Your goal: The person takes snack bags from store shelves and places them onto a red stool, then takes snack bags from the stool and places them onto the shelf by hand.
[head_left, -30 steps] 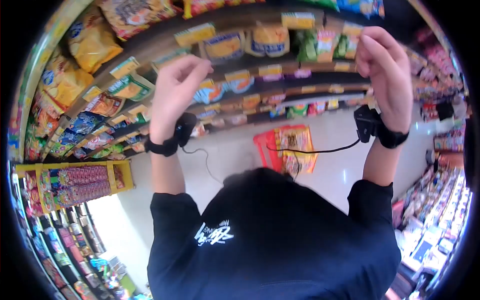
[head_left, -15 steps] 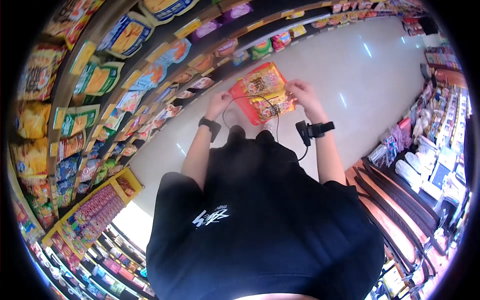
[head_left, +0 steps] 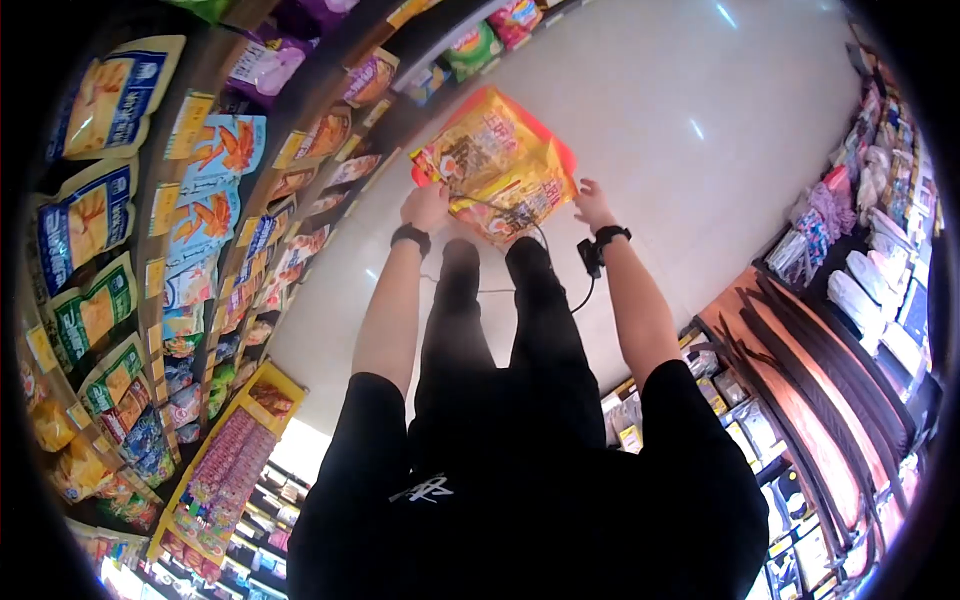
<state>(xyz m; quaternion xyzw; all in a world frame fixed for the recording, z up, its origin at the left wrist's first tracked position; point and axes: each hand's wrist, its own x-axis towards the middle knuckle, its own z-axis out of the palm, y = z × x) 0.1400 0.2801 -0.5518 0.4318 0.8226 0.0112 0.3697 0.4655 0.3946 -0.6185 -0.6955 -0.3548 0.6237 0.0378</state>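
Two yellow snack packets, a left one [head_left: 478, 145] and a right one [head_left: 525, 195], lie side by side on or in a red plastic bag or basket [head_left: 564, 152]; which of the two it is I cannot tell. My left hand [head_left: 427, 206] is closed at its lower left edge, fingertips partly hidden. At the right edge, my right hand [head_left: 594, 204] has its fingers bent together against the red rim. A thin dark cord or handle crosses the packets' lower part. Both wrists carry black straps, the right with a small black device [head_left: 590, 258].
Shelves of packaged snacks [head_left: 215, 190] rise close on my left. A yellow display rack [head_left: 265, 400] stands at the lower left. Belts [head_left: 800, 370] hang on my right, near wrapped goods [head_left: 800, 240]. Pale floor [head_left: 660, 200] lies ahead.
The view has shifted and my arms reach further out. The packets now face me more fully and appear higher and a little left. Both hands stay at the red edges.
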